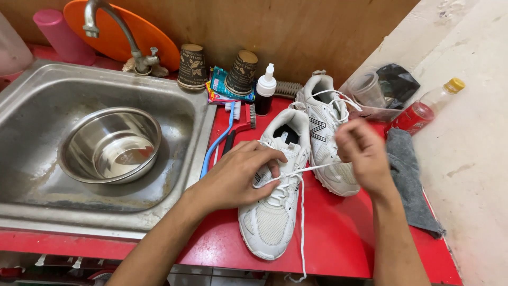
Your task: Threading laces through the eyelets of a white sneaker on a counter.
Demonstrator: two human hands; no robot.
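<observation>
Two white sneakers stand on a red counter (338, 233). The near sneaker (275, 212) points toward me, and my left hand (238, 175) rests on its left side and tongue, fingers curled over the laces. My right hand (362, 153) is raised in front of the far sneaker (325, 132) and pinches a white shoelace (312, 169) that runs taut from the near sneaker's eyelets. A loose end of lace (302, 233) hangs past the counter's front edge.
A steel sink (32, 100) with a metal bowl (111, 145) lies left, under a tap (114, 26). Brushes (233, 132), two paper cups (191, 66), a dropper bottle (265, 90), a grey cloth (410, 180), a plastic bottle (426, 108) and a clear tub (373, 92) surround the shoes.
</observation>
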